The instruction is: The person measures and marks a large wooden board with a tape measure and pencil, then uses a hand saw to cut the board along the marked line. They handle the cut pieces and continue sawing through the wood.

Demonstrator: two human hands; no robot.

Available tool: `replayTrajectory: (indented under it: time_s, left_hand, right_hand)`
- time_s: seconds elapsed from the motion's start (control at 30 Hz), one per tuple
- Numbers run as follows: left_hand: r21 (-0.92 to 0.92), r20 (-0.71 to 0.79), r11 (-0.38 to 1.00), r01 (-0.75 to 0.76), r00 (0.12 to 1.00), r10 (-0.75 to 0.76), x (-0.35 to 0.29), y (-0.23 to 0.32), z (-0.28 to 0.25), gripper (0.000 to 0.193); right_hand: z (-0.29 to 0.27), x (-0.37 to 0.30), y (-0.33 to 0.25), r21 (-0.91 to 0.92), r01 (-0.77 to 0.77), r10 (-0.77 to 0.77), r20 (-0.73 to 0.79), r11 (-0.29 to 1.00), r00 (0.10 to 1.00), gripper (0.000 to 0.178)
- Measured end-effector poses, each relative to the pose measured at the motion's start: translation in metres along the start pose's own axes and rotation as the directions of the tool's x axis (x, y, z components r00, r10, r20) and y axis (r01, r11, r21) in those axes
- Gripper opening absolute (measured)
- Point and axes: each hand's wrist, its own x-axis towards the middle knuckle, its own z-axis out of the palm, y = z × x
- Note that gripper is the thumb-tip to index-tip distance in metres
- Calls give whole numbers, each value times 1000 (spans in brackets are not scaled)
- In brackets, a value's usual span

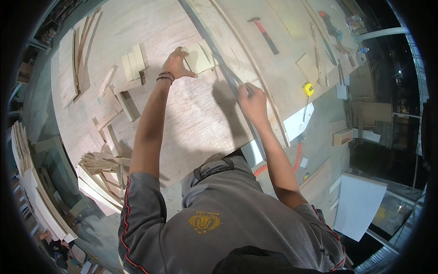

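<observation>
My left hand (177, 65) has its thumb and fingers spread along the left edge of a pale wooden block (197, 59), gripping it flat on the plywood tabletop (182, 118). The block's right side lies by a long grey straight bar (207, 36). Nearer to me, my right hand (253, 104) is closed beside that bar, with a small dark thing between thumb and fingers; its kind does not show. Past the bar runs a long wooden strip (255, 68).
Left on the table are several wood offcuts (132, 64) and long thin strips (75, 64). To the right lie a hammer (264, 35) with a red and black handle and a yellow tape measure (308, 89). A red coiled hose (298, 157) hangs past the table's near edge.
</observation>
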Motion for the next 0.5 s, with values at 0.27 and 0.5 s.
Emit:
replayTrajectory:
  time_s: [0.27,0.5]
  left_hand:
    - [26,6,998,57,998,-57,-3,-17,-20,114]
    - [-26,-48,999,-18,999,16,-95,-38,1,114]
  right_hand:
    - [37,61,-22,-51,135,-134,17,990,991,40]
    - [65,125,-46,-49,182,-181,29,982,983,44]
